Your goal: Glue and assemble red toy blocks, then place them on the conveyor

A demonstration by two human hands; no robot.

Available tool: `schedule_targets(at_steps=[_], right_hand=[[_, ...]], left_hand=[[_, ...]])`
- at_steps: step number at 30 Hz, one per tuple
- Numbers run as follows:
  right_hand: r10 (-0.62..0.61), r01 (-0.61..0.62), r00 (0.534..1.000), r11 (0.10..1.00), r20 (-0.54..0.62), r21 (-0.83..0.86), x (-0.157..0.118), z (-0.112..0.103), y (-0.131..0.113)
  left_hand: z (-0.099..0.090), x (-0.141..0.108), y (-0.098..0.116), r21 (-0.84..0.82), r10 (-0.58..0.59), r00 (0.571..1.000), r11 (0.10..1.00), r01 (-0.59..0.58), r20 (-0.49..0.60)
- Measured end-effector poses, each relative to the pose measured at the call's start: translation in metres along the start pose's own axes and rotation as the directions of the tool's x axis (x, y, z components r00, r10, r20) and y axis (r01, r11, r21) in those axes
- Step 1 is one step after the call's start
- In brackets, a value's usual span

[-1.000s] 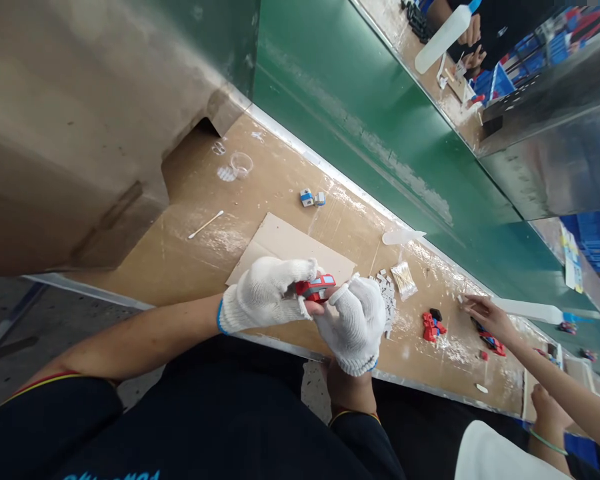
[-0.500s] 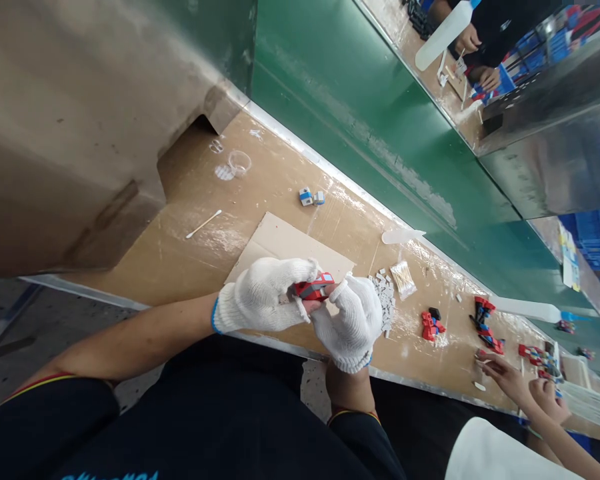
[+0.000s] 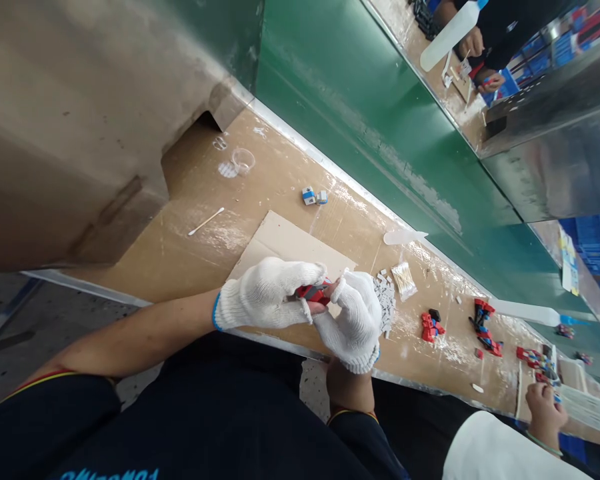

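Observation:
Both hands wear white knit gloves with bare fingertips showing. A small red and grey toy part is between them, above a cardboard sheet. My left hand grips the part from the left, its fingers wrapped round and partly covering it. At the part's right end, the fingers of my right hand pinch it. Just right of my right hand lies a pile of small grey pieces, beside a bag of cotton swabs.
Two blue and white blocks, a cotton swab and a clear cup lie behind. Red toy parts and a white bottle stand right, near another person's hand. A green panel borders the table.
My left fingers now cover more of the red part, which has turned slightly. At the right, the other person's hand has drawn back from a small red piece on the table.

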State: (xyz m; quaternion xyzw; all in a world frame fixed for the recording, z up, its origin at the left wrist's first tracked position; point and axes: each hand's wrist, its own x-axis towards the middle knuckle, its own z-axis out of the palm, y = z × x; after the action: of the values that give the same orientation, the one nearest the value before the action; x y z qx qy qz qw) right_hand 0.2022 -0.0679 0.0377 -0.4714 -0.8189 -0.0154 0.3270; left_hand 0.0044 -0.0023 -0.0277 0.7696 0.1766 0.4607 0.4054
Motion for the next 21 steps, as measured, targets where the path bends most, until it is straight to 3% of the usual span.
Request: schedule_targets(at_steps=[3, 9, 12, 16, 21], right_hand=[[0.021, -0.022, 1.000, 1.000, 0.018, 0.009, -0.002, 0.001, 0.000], [0.052, -0.054, 0.986, 0.998, -0.161, -0.011, -0.008, 0.006, 0.003], [0.062, -0.053, 0.989, 0.996, -0.131, 0.071, -0.008, 0.007, 0.007], [0.056, -0.032, 0.992, 0.978, -0.110, 0.206, -0.007, 0.007, 0.009], [0.074, -0.033, 0.986, 0.965, -0.150, 0.260, -0.014, 0.008, 0.007]], left_hand=[[0.001, -0.003, -0.002, -0.023, 0.009, 1.000, 1.000, -0.009, 0.007], [0.000, -0.002, 0.002, -0.192, -0.039, 0.999, 0.981, 0.037, -0.006], [-0.001, 0.001, 0.004, -0.300, -0.019, 0.998, 0.954, 0.002, -0.052], [-0.002, 0.002, 0.004, -0.426, -0.110, 0.994, 0.898, 0.111, 0.026], [-0.002, 0.007, 0.000, -0.415, -0.006, 0.999, 0.909, 0.025, 0.048]])
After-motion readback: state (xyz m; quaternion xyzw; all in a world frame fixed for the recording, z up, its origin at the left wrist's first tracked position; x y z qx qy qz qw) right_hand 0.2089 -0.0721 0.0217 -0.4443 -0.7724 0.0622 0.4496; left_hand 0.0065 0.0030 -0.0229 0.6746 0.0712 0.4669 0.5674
